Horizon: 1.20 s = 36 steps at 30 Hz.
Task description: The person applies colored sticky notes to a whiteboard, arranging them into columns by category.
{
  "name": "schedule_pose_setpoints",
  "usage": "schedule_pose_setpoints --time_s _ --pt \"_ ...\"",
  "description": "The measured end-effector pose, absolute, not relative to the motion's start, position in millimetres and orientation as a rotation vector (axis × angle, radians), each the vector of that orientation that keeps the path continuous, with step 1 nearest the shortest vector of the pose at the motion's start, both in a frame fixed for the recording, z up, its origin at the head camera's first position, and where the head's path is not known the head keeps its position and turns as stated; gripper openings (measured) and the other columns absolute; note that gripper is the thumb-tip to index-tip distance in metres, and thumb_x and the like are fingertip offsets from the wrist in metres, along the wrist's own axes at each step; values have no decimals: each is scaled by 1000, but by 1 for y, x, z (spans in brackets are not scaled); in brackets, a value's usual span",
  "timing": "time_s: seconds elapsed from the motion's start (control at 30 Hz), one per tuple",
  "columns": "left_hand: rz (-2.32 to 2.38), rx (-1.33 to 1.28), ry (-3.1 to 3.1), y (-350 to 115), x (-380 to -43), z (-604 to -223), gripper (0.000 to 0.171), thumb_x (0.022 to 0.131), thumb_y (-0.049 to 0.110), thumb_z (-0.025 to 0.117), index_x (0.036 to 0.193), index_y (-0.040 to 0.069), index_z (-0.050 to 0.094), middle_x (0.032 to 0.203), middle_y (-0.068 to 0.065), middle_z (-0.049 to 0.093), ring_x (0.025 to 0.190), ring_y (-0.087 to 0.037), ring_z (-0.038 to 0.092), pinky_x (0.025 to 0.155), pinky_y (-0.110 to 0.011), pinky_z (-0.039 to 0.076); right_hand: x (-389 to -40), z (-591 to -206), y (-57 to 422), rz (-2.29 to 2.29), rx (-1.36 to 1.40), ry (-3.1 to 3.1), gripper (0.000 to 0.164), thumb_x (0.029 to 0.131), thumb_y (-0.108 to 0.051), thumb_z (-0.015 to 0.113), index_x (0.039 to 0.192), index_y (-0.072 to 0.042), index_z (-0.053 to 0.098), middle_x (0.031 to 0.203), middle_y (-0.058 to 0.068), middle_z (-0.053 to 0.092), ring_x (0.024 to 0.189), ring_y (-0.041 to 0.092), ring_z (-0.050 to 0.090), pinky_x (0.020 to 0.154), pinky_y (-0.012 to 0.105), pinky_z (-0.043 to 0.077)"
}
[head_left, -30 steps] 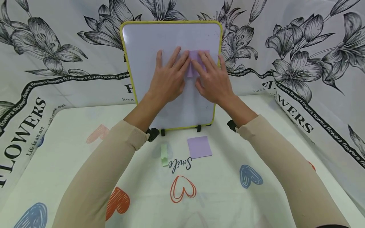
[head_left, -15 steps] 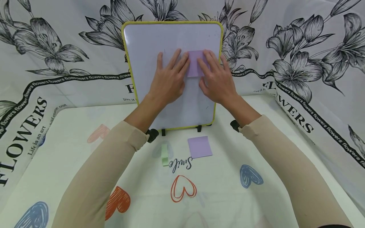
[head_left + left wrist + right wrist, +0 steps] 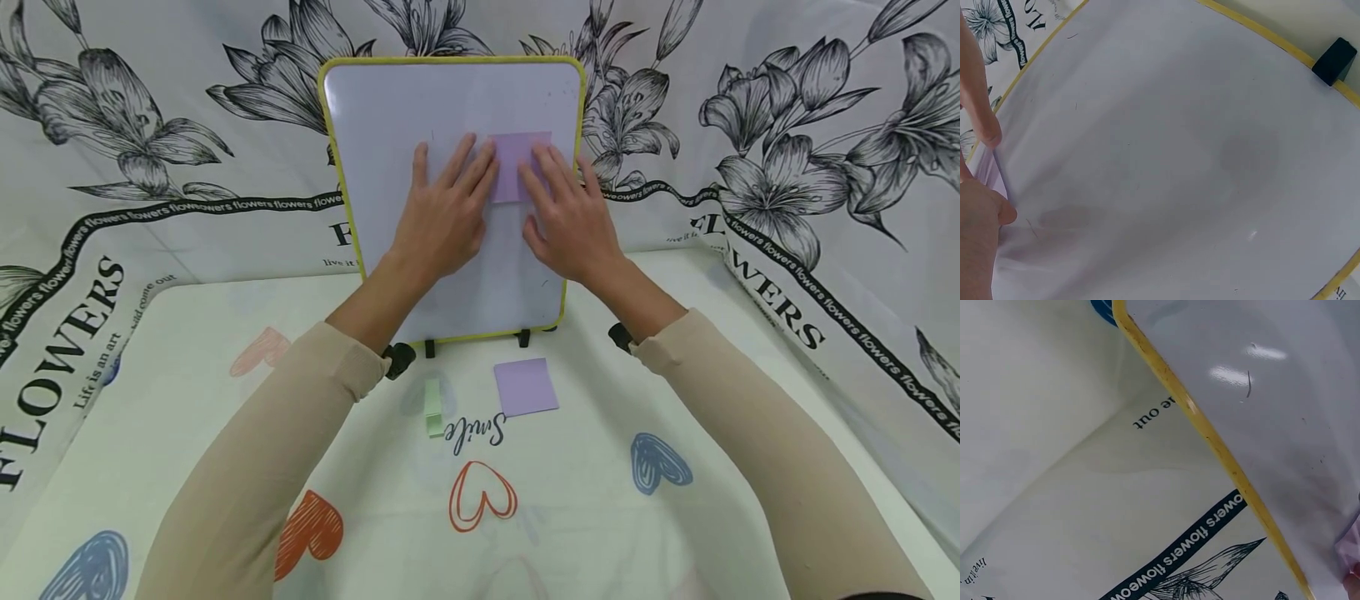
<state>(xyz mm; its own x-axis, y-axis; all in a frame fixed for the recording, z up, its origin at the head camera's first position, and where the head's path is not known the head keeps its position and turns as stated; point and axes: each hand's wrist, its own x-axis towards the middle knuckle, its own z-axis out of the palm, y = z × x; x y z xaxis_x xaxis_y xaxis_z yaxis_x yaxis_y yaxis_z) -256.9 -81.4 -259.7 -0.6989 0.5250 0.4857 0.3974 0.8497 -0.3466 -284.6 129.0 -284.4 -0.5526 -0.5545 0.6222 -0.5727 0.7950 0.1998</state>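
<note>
A purple sticky note [image 3: 508, 179] lies against the upper right part of a yellow-edged whiteboard [image 3: 450, 100]. My left hand [image 3: 444, 217] rests on the board with spread fingers, its fingertips touching the note's left edge. On the other side my right hand [image 3: 573, 217] lays its extended fingers over the note's right part, covering it. In the left wrist view the note [image 3: 988, 172] shows partly between the two hands at the left edge. A corner of the note [image 3: 1350, 544] and a fingertip appear at the right edge of the right wrist view.
The whiteboard stands upright on black feet [image 3: 523, 338]. Before it on the tablecloth lie a pad of purple sticky notes [image 3: 527, 387] and a green paper strip [image 3: 433, 408]. Behind hangs a flower-printed cloth [image 3: 150, 100].
My right hand has slid slightly right and down across the note, baring more of its middle. The left fingertips have dropped a little; the note stays in place.
</note>
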Motion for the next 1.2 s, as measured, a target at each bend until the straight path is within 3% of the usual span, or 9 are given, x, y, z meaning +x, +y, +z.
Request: schedule_pose_setpoints --time_s 0.2,0.53,0.77,1.2 --pt "287 -688 -2421 -84 -253 -265 61 98 25 52 154 6 37 162 -9 29 151 -27 21 112 -66 18 -279 -289 132 68 852 -2283 56 93 -22 53 146 -2 47 156 19 37 146 30 30 120 51 10" --pt "288 -774 -2342 -98 -241 -285 58 97 24 53 151 5 41 160 -8 34 149 -27 25 110 -66 22 -257 -306 142 226 887 -2361 56 93 -22 57 145 -3 47 155 17 38 146 30 32 118 54 17" --pt "258 -903 -2354 -102 -220 -310 61 95 24 58 151 7 42 160 -7 33 150 -25 22 111 -66 22 -225 -327 154 445 922 -2483 55 92 -21 61 143 -5 49 154 15 40 143 29 36 116 56 23" --pt "252 -1179 -2503 -96 -182 -345 60 98 29 55 153 12 40 162 -4 28 151 -22 21 112 -61 27 -185 -363 179 552 1036 -2668 65 92 -23 71 149 -6 45 156 14 40 135 36 45 107 53 39"
